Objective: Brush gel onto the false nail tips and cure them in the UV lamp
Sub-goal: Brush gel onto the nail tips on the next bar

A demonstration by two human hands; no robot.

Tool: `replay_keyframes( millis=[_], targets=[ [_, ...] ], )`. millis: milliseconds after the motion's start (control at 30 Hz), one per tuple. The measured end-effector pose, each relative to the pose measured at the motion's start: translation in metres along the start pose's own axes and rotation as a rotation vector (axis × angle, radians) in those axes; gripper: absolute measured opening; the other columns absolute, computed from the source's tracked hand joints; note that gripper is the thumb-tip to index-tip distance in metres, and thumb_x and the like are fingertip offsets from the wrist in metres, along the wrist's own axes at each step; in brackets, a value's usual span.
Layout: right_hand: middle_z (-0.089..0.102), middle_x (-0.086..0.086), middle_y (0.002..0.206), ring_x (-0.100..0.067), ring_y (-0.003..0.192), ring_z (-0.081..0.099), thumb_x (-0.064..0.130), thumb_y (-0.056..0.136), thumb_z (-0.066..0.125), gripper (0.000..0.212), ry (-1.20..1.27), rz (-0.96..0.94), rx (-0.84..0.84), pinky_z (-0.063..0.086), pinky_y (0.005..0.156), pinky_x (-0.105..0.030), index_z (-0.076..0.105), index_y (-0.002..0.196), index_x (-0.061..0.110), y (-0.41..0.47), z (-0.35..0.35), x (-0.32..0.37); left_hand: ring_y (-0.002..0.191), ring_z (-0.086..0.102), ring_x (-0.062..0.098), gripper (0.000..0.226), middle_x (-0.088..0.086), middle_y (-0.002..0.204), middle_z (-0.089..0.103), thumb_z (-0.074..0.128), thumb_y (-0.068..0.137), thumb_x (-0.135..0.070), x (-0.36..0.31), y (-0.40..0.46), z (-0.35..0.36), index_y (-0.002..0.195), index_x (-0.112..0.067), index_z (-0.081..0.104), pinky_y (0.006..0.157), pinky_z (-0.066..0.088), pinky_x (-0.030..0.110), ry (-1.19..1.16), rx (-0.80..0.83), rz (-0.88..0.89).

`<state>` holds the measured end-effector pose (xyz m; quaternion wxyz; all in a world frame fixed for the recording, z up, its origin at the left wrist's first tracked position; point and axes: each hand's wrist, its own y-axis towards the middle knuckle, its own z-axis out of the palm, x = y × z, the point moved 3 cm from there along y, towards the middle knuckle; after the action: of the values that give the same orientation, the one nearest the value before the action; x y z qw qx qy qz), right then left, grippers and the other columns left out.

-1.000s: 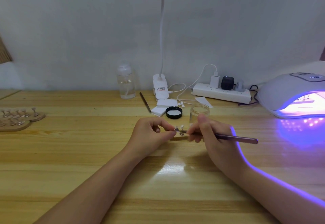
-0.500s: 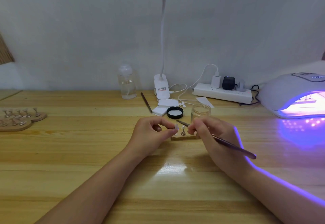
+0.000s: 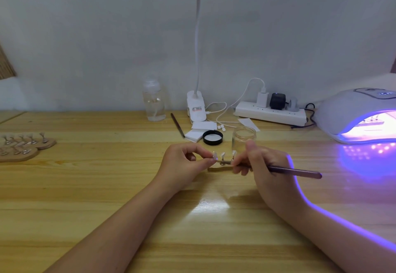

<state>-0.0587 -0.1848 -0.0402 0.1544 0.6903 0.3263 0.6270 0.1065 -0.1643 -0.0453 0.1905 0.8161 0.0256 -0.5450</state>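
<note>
False nail tips (image 3: 222, 155) stand on a small wooden holder (image 3: 218, 167) mid-tabletop; left hand (image 3: 182, 163) pinches the leftmost tip, right hand (image 3: 263, 165) grips a brush (image 3: 297, 172) (lamp (image 3: 360, 116) glows far right).

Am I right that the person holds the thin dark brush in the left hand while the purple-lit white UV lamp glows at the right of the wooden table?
Not quite. The head view shows the thin dark brush gripped in the right hand; the left hand pinches at the small wooden stand of false nail tips. The purple-lit white UV lamp does glow at the right of the wooden table.
</note>
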Motion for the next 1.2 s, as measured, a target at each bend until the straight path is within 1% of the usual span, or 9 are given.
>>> replay_keyframes(
  millis=[100, 200, 300, 500, 600, 733, 867, 967, 1200],
  targets=[
    [0.067, 0.002, 0.061, -0.003, 0.061, 0.063, 0.039, 0.094, 0.046, 0.041, -0.041, 0.001, 0.019, 0.05, 0.061, -0.017, 0.068, 0.068, 0.017, 0.0014, 0.0005, -0.0005, 0.047, 0.034, 0.003, 0.023, 0.006, 0.057, 0.047, 0.079, 0.067, -0.011, 0.0002, -0.0001, 0.0002, 0.057, -0.028, 0.068, 0.045, 0.028, 0.007, 0.001, 0.004, 0.007],
    [0.064, -0.005, 0.055, -0.007, 0.051, 0.058, 0.043, 0.091, 0.047, 0.048, 0.014, 0.047, 0.004, 0.046, 0.055, -0.018, 0.067, 0.06, 0.013, 0.0003, 0.0007, -0.0006, 0.05, 0.033, 0.005, 0.022, 0.009, 0.06, 0.048, 0.08, 0.067, -0.013, -0.0007, 0.0, -0.0001, 0.057, -0.028, 0.068, 0.047, 0.027, 0.008, 0.009, 0.007, 0.014],
    [0.064, 0.004, 0.057, -0.002, 0.058, 0.06, 0.033, 0.091, 0.045, 0.038, -0.059, -0.02, 0.012, 0.047, 0.059, -0.016, 0.067, 0.064, 0.016, 0.0004, -0.0005, 0.0009, 0.054, 0.034, 0.008, 0.02, 0.014, 0.067, 0.055, 0.079, 0.067, -0.012, -0.0011, 0.0005, 0.0008, 0.059, -0.026, 0.069, 0.049, 0.029, 0.011, 0.008, 0.017, 0.018],
    [0.064, -0.003, 0.056, -0.003, 0.051, 0.056, 0.046, 0.086, 0.044, 0.044, 0.015, 0.04, 0.029, 0.045, 0.056, -0.016, 0.066, 0.058, 0.019, -0.0009, 0.0013, -0.0006, 0.054, 0.034, 0.008, 0.02, 0.006, 0.06, 0.052, 0.079, 0.067, -0.012, -0.0014, -0.0007, 0.0002, 0.058, -0.027, 0.069, 0.048, 0.029, 0.01, 0.009, 0.01, 0.006],
    [0.066, 0.002, 0.06, -0.001, 0.059, 0.062, 0.035, 0.094, 0.047, 0.038, -0.041, -0.019, 0.035, 0.048, 0.061, -0.014, 0.067, 0.066, 0.019, 0.0007, 0.0007, -0.0012, 0.053, 0.034, 0.008, 0.019, 0.009, 0.062, 0.051, 0.079, 0.068, -0.012, -0.0015, -0.0004, 0.0003, 0.06, -0.026, 0.069, 0.048, 0.028, 0.011, 0.013, 0.012, 0.003],
    [0.065, -0.002, 0.056, -0.003, 0.051, 0.057, 0.048, 0.085, 0.044, 0.044, 0.01, 0.045, 0.034, 0.045, 0.056, -0.015, 0.066, 0.057, 0.021, -0.0009, 0.0013, -0.0015, 0.05, 0.035, 0.004, 0.02, 0.007, 0.059, 0.049, 0.079, 0.068, -0.013, -0.0015, -0.0006, -0.0002, 0.058, -0.027, 0.069, 0.047, 0.029, 0.008, 0.016, 0.003, 0.009],
    [0.066, 0.004, 0.062, -0.002, 0.062, 0.062, 0.041, 0.092, 0.045, 0.037, -0.042, -0.024, 0.028, 0.047, 0.062, -0.013, 0.066, 0.068, 0.022, 0.0018, 0.0004, -0.0003, 0.05, 0.034, 0.005, 0.022, 0.006, 0.057, 0.048, 0.079, 0.068, -0.012, -0.0006, 0.0001, -0.0003, 0.057, -0.029, 0.069, 0.047, 0.028, 0.008, 0.013, -0.002, 0.011],
    [0.065, -0.003, 0.056, -0.004, 0.05, 0.057, 0.045, 0.087, 0.047, 0.042, 0.043, 0.055, 0.027, 0.045, 0.055, -0.015, 0.067, 0.06, 0.019, 0.001, 0.0022, -0.0015, 0.051, 0.033, 0.007, 0.02, 0.006, 0.056, 0.043, 0.079, 0.068, -0.015, -0.0008, 0.0002, -0.0004, 0.057, -0.029, 0.069, 0.045, 0.027, 0.008, 0.016, 0.003, 0.015],
    [0.066, -0.004, 0.057, -0.003, 0.05, 0.057, 0.04, 0.093, 0.046, 0.045, 0.078, 0.086, 0.023, 0.045, 0.054, -0.014, 0.067, 0.061, 0.016, -0.0002, 0.0024, -0.0005, 0.054, 0.034, 0.008, 0.023, 0.003, 0.06, 0.05, 0.078, 0.068, -0.014, -0.0019, -0.0008, 0.0004, 0.056, -0.029, 0.066, 0.048, 0.03, 0.01, -0.007, 0.009, 0.034]
  ],
)
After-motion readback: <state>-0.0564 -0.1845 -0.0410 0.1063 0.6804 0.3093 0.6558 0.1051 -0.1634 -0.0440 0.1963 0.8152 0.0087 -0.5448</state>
